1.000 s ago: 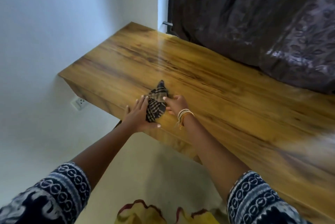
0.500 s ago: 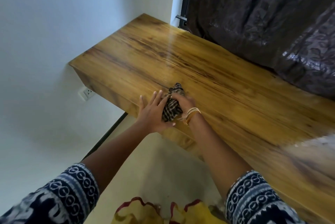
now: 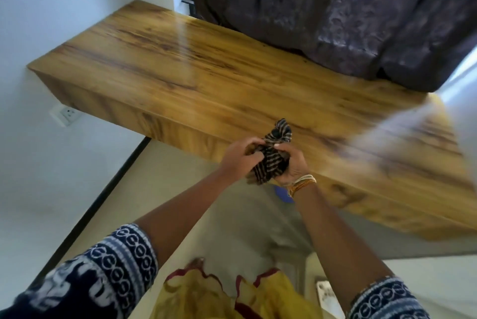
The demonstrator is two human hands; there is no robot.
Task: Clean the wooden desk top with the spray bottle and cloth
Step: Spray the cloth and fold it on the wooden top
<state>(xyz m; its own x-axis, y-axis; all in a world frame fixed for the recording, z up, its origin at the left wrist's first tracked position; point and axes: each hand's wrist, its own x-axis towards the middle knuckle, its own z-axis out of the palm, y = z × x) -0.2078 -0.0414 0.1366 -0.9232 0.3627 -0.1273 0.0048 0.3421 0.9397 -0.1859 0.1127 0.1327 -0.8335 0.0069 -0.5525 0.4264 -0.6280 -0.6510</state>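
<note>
A dark cloth (image 3: 273,153) with tan stripes is bunched between both my hands, just above the front edge of the wooden desk top (image 3: 196,73). My left hand (image 3: 240,157) grips its left side with curled fingers. My right hand (image 3: 291,166), with thin bangles on the wrist, holds it from the right and below. One end of the cloth sticks up past my fingers. No spray bottle shows in this view.
A dark patterned curtain (image 3: 335,14) hangs along the desk's far side. A white wall (image 3: 64,9) meets the desk's left end, with a wall socket (image 3: 66,114) under it. A small blue object (image 3: 282,193) shows below my right wrist. Pale floor lies below.
The cloth lay flat on the desk between my hands; both hands have gathered it into a bunch and lifted it toward the front edge. My view has shifted right.
</note>
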